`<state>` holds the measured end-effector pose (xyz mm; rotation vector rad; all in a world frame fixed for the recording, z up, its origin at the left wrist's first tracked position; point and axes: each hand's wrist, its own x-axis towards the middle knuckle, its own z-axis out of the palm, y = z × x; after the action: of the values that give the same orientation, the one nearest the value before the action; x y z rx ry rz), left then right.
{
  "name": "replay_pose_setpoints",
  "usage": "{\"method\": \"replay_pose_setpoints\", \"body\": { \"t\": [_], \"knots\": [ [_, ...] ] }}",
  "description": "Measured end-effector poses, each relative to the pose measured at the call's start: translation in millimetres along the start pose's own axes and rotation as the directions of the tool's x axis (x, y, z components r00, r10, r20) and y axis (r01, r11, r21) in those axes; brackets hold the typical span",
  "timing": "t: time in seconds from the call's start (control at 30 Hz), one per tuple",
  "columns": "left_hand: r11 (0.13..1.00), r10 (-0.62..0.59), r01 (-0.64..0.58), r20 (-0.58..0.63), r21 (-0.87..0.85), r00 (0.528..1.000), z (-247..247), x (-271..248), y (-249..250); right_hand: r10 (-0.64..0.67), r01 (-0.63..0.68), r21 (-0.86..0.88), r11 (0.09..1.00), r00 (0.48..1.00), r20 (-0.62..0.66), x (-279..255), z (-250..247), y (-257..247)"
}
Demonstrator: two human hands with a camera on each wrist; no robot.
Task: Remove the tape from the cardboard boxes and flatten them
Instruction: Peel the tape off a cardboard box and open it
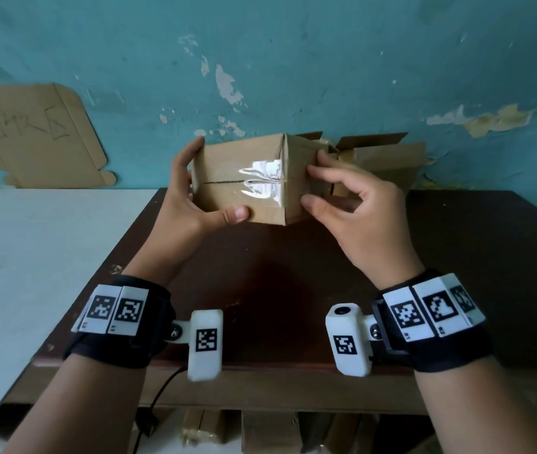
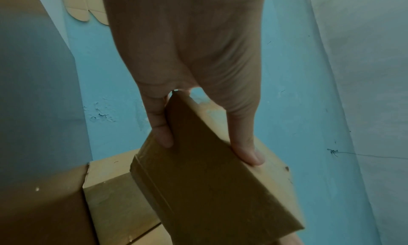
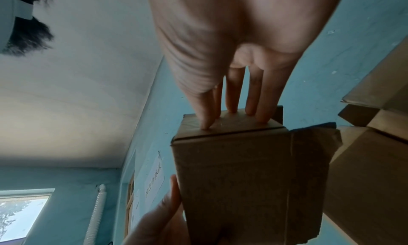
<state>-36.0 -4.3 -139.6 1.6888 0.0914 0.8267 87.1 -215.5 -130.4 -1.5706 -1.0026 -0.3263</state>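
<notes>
A small brown cardboard box [image 1: 228,198] is held up above the dark table [image 1: 457,257]. Clear tape [image 1: 262,181], wrinkled and shiny, crosses the seam on the face turned toward me. My left hand [image 1: 180,188] grips the box's left side, thumb under the bottom edge and fingers over the top. My right hand [image 1: 336,188] holds the right side, fingertips on the end face and thumb low at the corner. In the left wrist view the left hand [image 2: 192,74] clamps the box [image 2: 209,187]. In the right wrist view the right hand's fingertips [image 3: 232,109] press on the box's [image 3: 243,179] end flap.
Open cardboard boxes [image 1: 388,158] stand at the table's back right against the teal wall. A flattened sheet of cardboard [image 1: 31,136] leans on the wall at left, above a white surface [image 1: 31,257]. More boxes [image 1: 260,430] and a black cable [image 1: 159,398] sit below the table's front edge.
</notes>
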Motion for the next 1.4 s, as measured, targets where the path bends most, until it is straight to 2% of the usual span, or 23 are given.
{"method": "replay_pose_setpoints", "body": {
  "t": [0.2, 0.4, 0.5, 0.57, 0.63, 0.7, 0.77, 0.83, 0.93, 1.0, 1.1, 1.3, 1.4],
  "knots": [
    [1.000, 0.004, -0.004, 0.002, 0.015, 1.000, 0, 0, 3, -0.002, 0.005, -0.066, 0.998, 0.999, 0.038, -2, -4, -4],
    [0.999, -0.014, 0.014, -0.001, 0.049, 1.000, 5, -2, 10, -0.029, 0.027, -0.126, 0.992, 0.999, -0.016, -3, -2, -3],
    [0.987, 0.009, -0.002, -0.044, 0.158, 0.999, 5, -2, 13, -0.012, 0.006, -0.136, 0.991, 0.999, -0.042, -4, 2, 4],
    [0.972, 0.039, -0.013, -0.106, 0.234, 0.994, 4, 0, 13, 0.059, -0.065, -0.125, 0.990, 0.997, -0.045, -5, 4, 8],
    [0.969, 0.087, -0.048, -0.152, 0.243, 0.985, 4, 1, 15, 0.235, -0.233, 0.061, 0.971, 0.971, -0.034, -4, 5, 4],
    [0.947, 0.160, -0.106, -0.158, 0.303, 0.974, 5, 3, 18, 0.414, -0.395, 0.356, 0.847, 0.910, 0.024, -1, 4, -2],
    [0.921, 0.232, -0.176, -0.127, 0.348, 0.964, 6, 2, 23, 0.472, -0.457, 0.504, 0.733, 0.875, 0.107, 2, 0, -3],
    [0.910, 0.289, -0.246, -0.082, 0.334, 0.954, 10, 0, 29, 0.490, -0.498, 0.540, 0.679, 0.855, 0.171, 5, -4, -4],
    [0.908, 0.323, -0.300, -0.033, 0.294, 0.946, 18, -4, 34, 0.508, -0.509, 0.556, 0.657, 0.844, 0.172, 6, -10, -5],
    [0.927, 0.314, -0.304, -0.013, 0.221, 0.949, 20, -5, 34, 0.500, -0.485, 0.569, 0.664, 0.854, 0.145, 6, -12, -2],
    [0.966, 0.234, -0.234, 0.011, 0.108, 0.972, 18, -6, 35, 0.492, -0.470, 0.580, 0.666, 0.861, 0.132, 5, -14, 2],
    [0.945, 0.082, -0.065, -0.039, 0.320, 0.996, 15, -1, 26, 0.503, -0.446, 0.670, 0.593, 0.855, 0.125, 1, -16, 14],
    [0.935, 0.097, -0.089, -0.005, 0.344, 0.995, 18, -4, 27, 0.506, -0.454, 0.674, 0.582, 0.852, 0.137, 0, -18, 20]
  ]
}}
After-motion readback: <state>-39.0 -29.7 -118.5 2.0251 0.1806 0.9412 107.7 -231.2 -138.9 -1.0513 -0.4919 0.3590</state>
